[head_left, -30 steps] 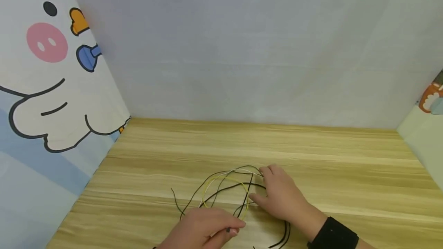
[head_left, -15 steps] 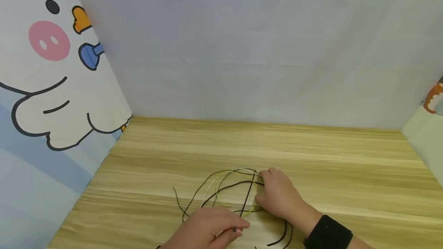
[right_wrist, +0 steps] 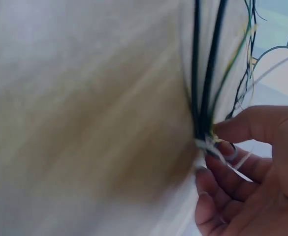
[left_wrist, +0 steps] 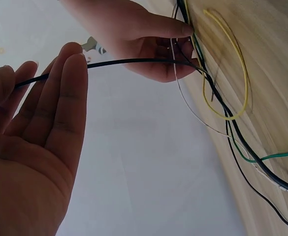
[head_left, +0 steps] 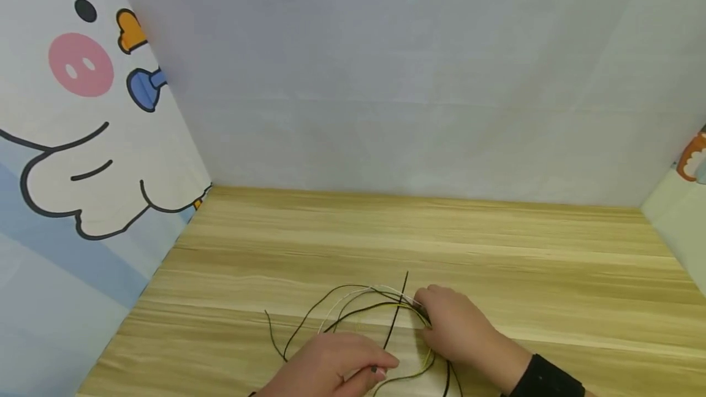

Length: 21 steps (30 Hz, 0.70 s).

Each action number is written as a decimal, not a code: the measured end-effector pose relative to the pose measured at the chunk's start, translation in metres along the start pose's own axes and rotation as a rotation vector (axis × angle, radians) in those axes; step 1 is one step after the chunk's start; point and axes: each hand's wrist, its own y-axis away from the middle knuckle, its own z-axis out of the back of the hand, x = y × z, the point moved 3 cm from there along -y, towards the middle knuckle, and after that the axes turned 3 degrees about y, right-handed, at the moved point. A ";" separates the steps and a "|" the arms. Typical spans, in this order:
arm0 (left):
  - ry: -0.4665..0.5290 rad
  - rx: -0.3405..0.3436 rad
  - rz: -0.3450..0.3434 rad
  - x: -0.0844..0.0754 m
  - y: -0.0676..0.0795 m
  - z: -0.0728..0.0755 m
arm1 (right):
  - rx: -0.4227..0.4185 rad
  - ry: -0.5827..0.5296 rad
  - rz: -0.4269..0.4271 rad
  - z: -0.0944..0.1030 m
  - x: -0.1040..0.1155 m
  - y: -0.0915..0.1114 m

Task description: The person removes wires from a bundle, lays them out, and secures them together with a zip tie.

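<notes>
My left hand [head_left: 333, 363] pinches a thin black cable tie [head_left: 394, 317] between thumb and index finger, a small dark end showing at the fingertips. The tie slants away from me across the wires. In the left wrist view, the tie [left_wrist: 129, 61] reaches towards the bundle, the other left fingers extended. My right hand [head_left: 458, 326] grips a bundle of loose wires, with thumb and fingers around it. Black wires [right_wrist: 196, 73], a green wire [left_wrist: 281, 155], a yellow wire [left_wrist: 245, 73] and a white wire [left_wrist: 195, 114] run through or near this grip.
Wire loops arch over the wooden tabletop [head_left: 265, 244] between the hands, and one loose dark end [head_left: 269, 323] points out to the left. A pale cloth wall [head_left: 413, 90] stands behind, with a cartoon-printed panel [head_left: 127, 158] on the left. A black band [head_left: 543, 378] circles the right wrist.
The right hand has drawn the wires together, the yellow loop now joining the bundle. It has shifted slightly right and towards me. The left hand keeps its pinch on the cable tie.
</notes>
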 end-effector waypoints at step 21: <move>-0.102 0.379 -0.161 0.016 -0.005 -0.033 | 0.002 -0.027 -0.289 0.001 -0.025 -0.026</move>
